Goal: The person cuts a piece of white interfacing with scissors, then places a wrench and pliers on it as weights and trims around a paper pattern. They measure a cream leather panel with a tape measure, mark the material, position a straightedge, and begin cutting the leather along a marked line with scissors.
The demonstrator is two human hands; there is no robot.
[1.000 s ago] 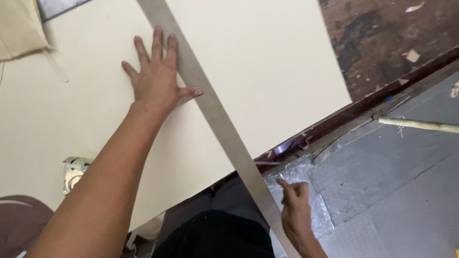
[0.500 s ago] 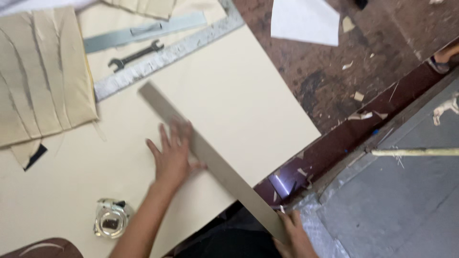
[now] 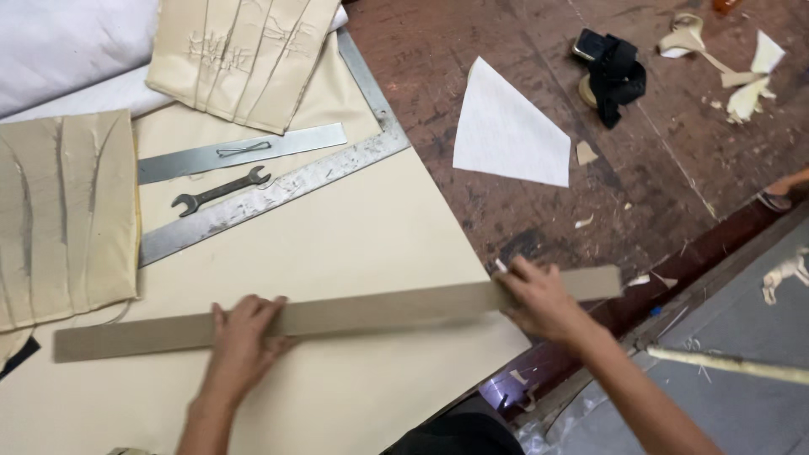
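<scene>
Long strip (image 3: 354, 313) lies across sheet (image 3: 371, 244), wrench (image 3: 221, 191) behind it.

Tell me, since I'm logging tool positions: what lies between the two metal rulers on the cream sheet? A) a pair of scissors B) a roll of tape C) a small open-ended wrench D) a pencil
C: a small dark wrench lies on the cream sheet between the short metal ruler and the long metal ruler.

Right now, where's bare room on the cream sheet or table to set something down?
Free: the cream sheet between the steel square and the long flat strip, and below the strip toward the near edge. Bare wood between the white paper piece and the table's raised edge. Crowded: upper left, with wrench, ruler and pleated fabric panels. Both hands, left hand and right hand, press the strip.
</scene>
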